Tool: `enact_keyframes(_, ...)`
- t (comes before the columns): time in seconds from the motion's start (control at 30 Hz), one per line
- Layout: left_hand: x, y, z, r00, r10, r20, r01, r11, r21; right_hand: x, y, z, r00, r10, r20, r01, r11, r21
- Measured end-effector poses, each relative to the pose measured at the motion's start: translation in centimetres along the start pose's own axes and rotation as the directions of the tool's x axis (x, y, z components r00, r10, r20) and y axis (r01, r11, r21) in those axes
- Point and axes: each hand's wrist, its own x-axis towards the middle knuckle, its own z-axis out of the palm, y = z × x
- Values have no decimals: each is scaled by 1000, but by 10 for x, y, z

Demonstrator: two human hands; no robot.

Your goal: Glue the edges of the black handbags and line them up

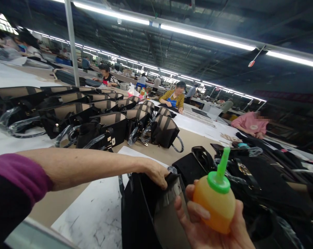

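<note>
Operator: State the position of the workpiece.

Instructor: The black bag (138, 211) is directly in front of the person, at the edge of the white sheet (89, 204). Its mouth is parted, exposing the beige lining (168, 221). Finished-looking bags (112, 133) stand in rows beyond it.

Operator: State the condition of each hand.

Instructor: The hands are apart. The left hand (156, 174) reaches over the bag's upper edge, fingers bent down into the mouth. The fingertips are hidden, so I cannot tell whether they pinch the edge or only press against it. The right hand (203, 231) is wrapped around the squeeze bottle (214, 204), near the bag's right side.

Operator: How should the bottle be handled?

Instructor: The green nozzle (223, 162) points upward, and orange fluid sits in the lower part. In my judgement, that attitude is correct while nothing is being dispensed. Keep the grip light; pressure on a soft wall could force fluid out. Keep the tip clear of the black fabric, where a drip would probably mark.

Operator: And the left hand?

Instructor: Use it to steady the upper edge and spread the mouth, so that the lining can be seen. Avoid pulling hard, as the walls look likely to fold inward or skew.
</note>
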Motion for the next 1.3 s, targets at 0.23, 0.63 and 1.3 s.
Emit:
enact_keyframes(0.23,-31,-10,-26,993,-2,116,19,990,-139,-11,-9,-5,984,-64,-166,77,994,74)
enact_keyframes(0.63,-120,11,-51,979,-168,112,167,986,24,-5,12,-8,930,-21,-368,17,1000,-15)
enact_keyframes(1.3,-97,-43,-6,886,-409,218,381,911,158,13,26,-61,881,-420,217,310,169,-936)
